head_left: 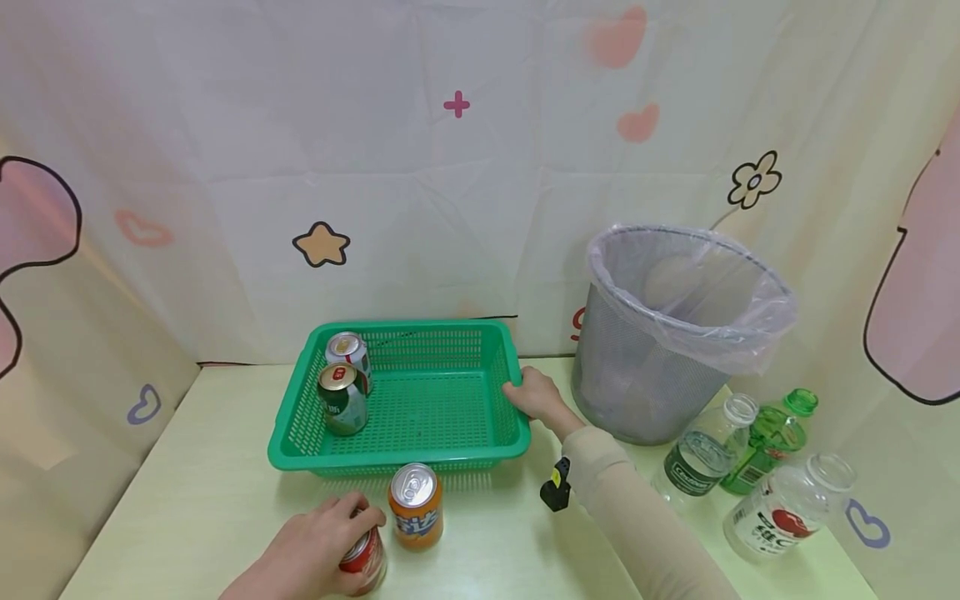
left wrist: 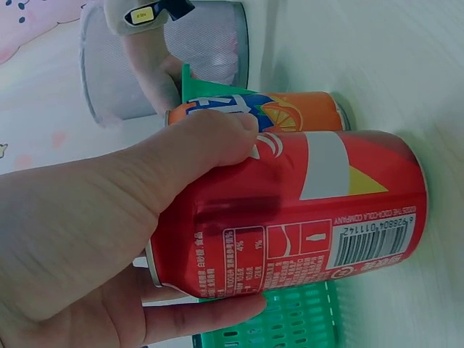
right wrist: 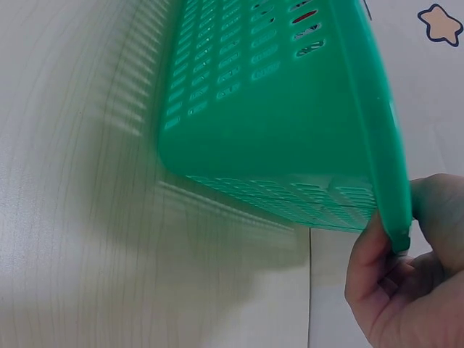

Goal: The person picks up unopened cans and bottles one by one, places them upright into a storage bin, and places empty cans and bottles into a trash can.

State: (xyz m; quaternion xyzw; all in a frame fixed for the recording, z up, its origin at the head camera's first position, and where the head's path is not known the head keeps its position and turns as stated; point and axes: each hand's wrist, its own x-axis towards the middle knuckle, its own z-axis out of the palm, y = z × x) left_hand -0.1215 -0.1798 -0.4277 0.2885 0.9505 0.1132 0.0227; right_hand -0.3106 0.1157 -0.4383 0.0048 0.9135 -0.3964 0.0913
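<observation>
My left hand [head_left: 322,542] grips a red Coca-Cola can [left wrist: 304,217] near its top, thumb on one side and fingers on the other. Just right of it stands an orange soda can [head_left: 417,510], upright in front of the basket. With my right hand [head_left: 542,397] I pinch the right rim of a green plastic basket [head_left: 465,417]; the right wrist view shows thumb and curled fingers [right wrist: 370,272] around that rim. Inside the basket, at its left end, stand a dark green can [head_left: 343,408] and, behind it, a whitish can [head_left: 348,350].
A mesh waste bin [head_left: 630,375] with a clear liner stands at the back right. Before it are a clear bottle [head_left: 701,458] with a dark label, a green bottle [head_left: 765,446] and a clear jar [head_left: 783,517]. A printed curtain [head_left: 420,208] hangs behind the table.
</observation>
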